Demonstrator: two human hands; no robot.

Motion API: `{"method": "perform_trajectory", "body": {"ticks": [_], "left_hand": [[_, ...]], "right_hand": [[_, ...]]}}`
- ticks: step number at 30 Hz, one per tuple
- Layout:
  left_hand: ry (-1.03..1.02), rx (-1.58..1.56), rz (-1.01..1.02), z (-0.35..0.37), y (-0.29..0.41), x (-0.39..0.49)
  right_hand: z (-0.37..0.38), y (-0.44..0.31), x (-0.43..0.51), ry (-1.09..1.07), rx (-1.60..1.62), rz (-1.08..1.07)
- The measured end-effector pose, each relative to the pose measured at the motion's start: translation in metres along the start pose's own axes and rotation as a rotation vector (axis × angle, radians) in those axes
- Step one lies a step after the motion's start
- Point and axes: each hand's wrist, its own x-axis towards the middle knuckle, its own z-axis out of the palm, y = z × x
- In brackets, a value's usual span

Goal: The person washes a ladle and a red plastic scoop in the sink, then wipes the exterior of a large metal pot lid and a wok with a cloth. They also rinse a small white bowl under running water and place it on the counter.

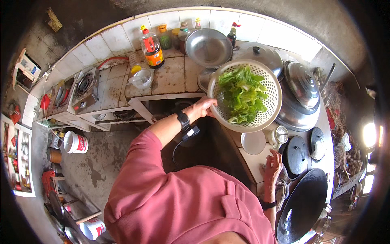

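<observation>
My left hand (202, 107) grips the rim of a cream plastic colander (275, 94) at its left side. Torn green lettuce leaves (243, 96) are heaped inside it. The colander hides part of the counter and the edges of the metal lids behind it. My right hand (273, 163) hangs over the counter's front part with bent, parted fingers and nothing visible in it. Near it are a white bowl (253, 142), a glass jar (279, 134) with a spoon handle in it, and a crumpled grey cloth (283, 184).
A large black wok (303, 207) is set into the stove at right, beside two dark round lids (296, 155). Behind the colander stand a steel basin (209, 47) and a domed pot lid (301, 84). A sauce bottle (154, 55) and clear measuring cup (141, 79) stand left.
</observation>
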Motion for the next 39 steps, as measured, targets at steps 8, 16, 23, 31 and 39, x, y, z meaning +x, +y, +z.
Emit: {"method": "perform_trajectory", "body": {"ticks": [8,16,23,31,39], "left_hand": [[-0.026,-0.107,-0.046,-0.008,0.0,-0.011],[-0.025,0.008,-0.062,0.026,0.019,-0.036],[-0.271,-0.096,0.036,0.019,0.007,-0.05],[-0.387,0.014,0.19,0.005,-0.014,-0.038],[-0.089,0.199,0.211,0.027,-0.011,-0.025]], "right_hand": [[0.011,0.011,0.023,-0.104,0.115,0.049],[0.033,0.019,0.073,-0.117,0.509,0.271],[0.074,0.024,0.149,-0.104,0.95,0.307],[0.077,0.038,0.174,-0.317,0.951,0.537],[0.074,0.063,0.198,-0.015,0.972,0.344]]}}
